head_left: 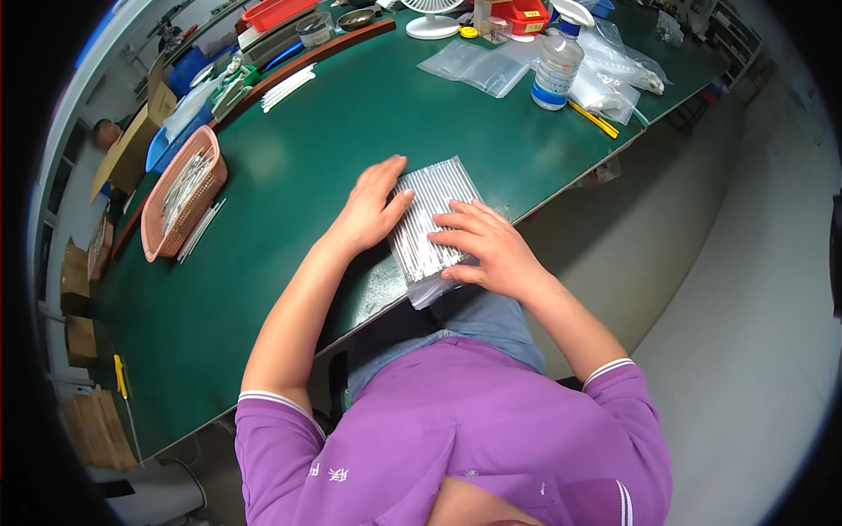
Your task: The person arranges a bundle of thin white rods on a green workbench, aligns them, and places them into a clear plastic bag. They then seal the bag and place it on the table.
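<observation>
A clear plastic bag (430, 232) filled with a row of thin silvery rods lies at the near edge of the green table, its loose end hanging past the edge toward my lap. Along the bag's left side rests my left hand (375, 206), fingers stretched out and thumb over the bag's edge. My right hand (489, 245) lies on the bag's right side with its fingers spread over the rods. Neither hand is closed round anything. What kind of rods they are, I cannot tell.
At the left stands a pink basket (189, 193) of thin rods, with more rods (202, 230) beside it. White sticks (288, 88) lie farther back. A spray bottle (557, 66), flat plastic bags (481, 67), yellow sticks (594, 120) and a white fan (432, 22) occupy the far side.
</observation>
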Available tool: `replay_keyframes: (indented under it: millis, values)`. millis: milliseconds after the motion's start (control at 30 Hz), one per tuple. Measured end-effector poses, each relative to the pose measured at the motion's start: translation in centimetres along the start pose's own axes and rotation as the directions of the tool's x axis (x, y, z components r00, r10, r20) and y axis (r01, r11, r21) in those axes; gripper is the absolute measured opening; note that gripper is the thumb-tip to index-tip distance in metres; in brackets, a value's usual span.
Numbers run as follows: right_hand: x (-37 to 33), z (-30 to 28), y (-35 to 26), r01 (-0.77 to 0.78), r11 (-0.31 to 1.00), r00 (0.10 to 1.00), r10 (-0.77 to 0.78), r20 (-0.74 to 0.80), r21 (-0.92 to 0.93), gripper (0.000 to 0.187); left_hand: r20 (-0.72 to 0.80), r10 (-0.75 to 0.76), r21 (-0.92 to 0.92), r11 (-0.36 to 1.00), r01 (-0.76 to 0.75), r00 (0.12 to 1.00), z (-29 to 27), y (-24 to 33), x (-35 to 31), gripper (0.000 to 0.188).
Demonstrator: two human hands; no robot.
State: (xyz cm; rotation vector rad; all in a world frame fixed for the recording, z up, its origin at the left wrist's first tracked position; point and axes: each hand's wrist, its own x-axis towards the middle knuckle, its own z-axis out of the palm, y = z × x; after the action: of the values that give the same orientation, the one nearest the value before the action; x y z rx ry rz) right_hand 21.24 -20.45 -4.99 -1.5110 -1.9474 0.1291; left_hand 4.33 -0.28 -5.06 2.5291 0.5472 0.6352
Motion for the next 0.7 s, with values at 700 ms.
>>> replay_keyframes:
  millis: [700]
  values:
    - [0.7, 0.7, -2.9, 0.012, 0.993, 1.0, -0.015, -0.023, -0.116, 0.056, -0.022, 0.04, 0.071, 0.997, -0.039, 0.999, 1.9, 1.6, -0.9, 0.048]
